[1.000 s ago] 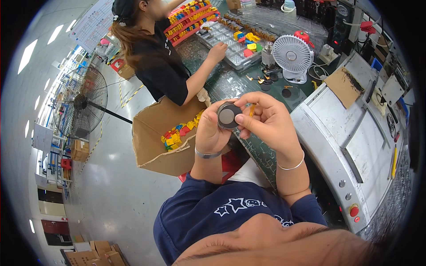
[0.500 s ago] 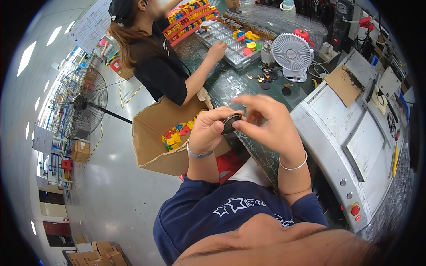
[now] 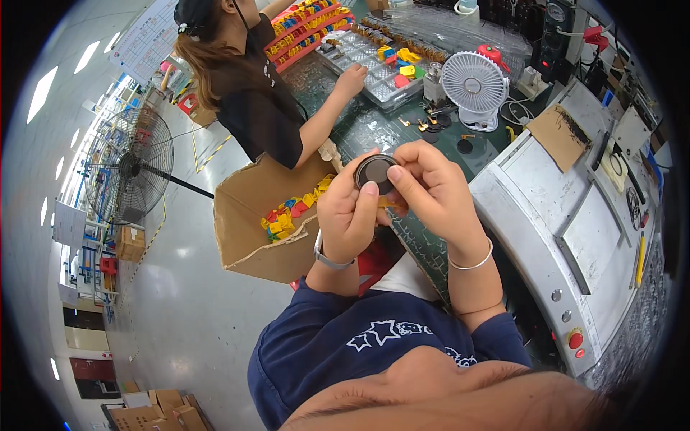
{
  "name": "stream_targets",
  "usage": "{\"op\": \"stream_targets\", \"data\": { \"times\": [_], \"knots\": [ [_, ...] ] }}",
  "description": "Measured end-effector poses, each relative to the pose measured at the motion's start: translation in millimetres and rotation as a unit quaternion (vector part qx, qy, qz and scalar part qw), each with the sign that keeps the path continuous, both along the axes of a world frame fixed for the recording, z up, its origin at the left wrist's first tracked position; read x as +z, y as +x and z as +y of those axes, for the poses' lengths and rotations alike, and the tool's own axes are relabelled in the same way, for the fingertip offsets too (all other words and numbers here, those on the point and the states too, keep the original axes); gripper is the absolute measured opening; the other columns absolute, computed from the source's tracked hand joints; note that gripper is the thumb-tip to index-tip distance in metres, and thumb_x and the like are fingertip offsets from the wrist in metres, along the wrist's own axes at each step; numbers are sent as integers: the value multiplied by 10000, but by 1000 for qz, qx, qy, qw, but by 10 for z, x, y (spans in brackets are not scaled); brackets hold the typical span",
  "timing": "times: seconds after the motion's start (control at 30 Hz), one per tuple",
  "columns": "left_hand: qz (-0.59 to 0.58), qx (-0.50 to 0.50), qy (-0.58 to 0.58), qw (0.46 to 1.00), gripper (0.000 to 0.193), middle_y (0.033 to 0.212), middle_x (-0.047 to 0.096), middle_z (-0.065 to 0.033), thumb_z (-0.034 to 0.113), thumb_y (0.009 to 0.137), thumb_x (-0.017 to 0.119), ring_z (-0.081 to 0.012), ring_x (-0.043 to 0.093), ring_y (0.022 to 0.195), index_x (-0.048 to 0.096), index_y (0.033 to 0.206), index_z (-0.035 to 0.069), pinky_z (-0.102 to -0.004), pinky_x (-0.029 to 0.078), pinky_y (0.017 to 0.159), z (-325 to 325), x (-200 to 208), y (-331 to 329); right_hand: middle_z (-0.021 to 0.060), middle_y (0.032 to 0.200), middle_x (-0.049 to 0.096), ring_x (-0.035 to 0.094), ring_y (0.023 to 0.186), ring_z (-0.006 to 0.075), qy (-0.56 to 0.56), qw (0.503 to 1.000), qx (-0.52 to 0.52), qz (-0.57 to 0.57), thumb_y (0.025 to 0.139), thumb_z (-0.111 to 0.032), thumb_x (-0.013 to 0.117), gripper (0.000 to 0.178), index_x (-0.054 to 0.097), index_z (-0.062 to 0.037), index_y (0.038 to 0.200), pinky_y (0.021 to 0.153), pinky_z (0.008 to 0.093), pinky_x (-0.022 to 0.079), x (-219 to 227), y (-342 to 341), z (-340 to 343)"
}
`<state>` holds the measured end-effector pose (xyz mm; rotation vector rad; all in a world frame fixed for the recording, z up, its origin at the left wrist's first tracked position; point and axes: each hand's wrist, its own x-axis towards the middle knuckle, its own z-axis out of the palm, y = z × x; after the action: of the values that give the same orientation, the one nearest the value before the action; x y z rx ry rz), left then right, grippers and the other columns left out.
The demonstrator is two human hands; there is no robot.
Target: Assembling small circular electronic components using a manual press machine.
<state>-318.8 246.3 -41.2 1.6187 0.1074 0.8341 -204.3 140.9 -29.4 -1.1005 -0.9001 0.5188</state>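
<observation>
Both hands hold a dark round disc point(image 3: 375, 174) with a raised rim, its flat face turned up toward me. My left hand point(image 3: 346, 212) grips its left and lower edge, thumb on the near rim and fingers behind. My right hand point(image 3: 435, 183) pinches the right side, the thumb lying on the face. A small orange-yellow bit point(image 3: 388, 203) shows just below the disc by the right fingers; whether it is held I cannot tell. On the green table point(image 3: 374, 136) beyond lie similar dark discs point(image 3: 465, 146) and small brass-coloured pieces point(image 3: 422, 125).
At left stands an open cardboard box point(image 3: 241, 237) with colourful plastic pieces point(image 3: 287, 217). A co-worker point(image 3: 251, 100) reaches over a clear compartment tray point(image 3: 359, 61). A small white fan point(image 3: 473, 86) stands on the table. A grey machine point(image 3: 525, 208) with a red button point(image 3: 576, 339) is at right.
The disc has tilted from nearly edge-on to face up and moved slightly up. My right fingers, spread before, have closed on its right side.
</observation>
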Motion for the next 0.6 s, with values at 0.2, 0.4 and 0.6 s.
{"op": "stream_targets", "data": {
  "times": [0.2, 0.4, 0.6],
  "knots": [
    [-72, -9, -39, 997, 361, 921, 643, -75, 12, 958, 419, -16, 494, 514, 456, 1296, -110, -160, 404, 476, -84, -9, 18, -18, 662, 560, 479, 556, 3, 21, 998, 33, 44, 937, -59, 579, 99, 565, 8, 1009, 488, 181, 360, 47, -57, -15],
    [-95, -3, -22, 995, 371, 928, 639, -86, 13, 952, 413, -17, 482, 508, 447, 1299, -114, -165, 404, 471, -114, -35, 20, -21, 699, 573, 470, 571, -7, 43, 997, 42, 53, 938, -55, 573, 107, 578, 4, 1028, 497, 170, 351, 42, -76, -32],
    [-97, -8, -5, 995, 376, 919, 638, -90, 10, 948, 404, -21, 478, 504, 445, 1300, -116, -171, 405, 470, -107, -25, 5, -15, 729, 586, 473, 587, -10, 57, 996, 47, 48, 936, -46, 569, 95, 580, 6, 1014, 499, 168, 344, 42, -76, -48]
  ]
}}
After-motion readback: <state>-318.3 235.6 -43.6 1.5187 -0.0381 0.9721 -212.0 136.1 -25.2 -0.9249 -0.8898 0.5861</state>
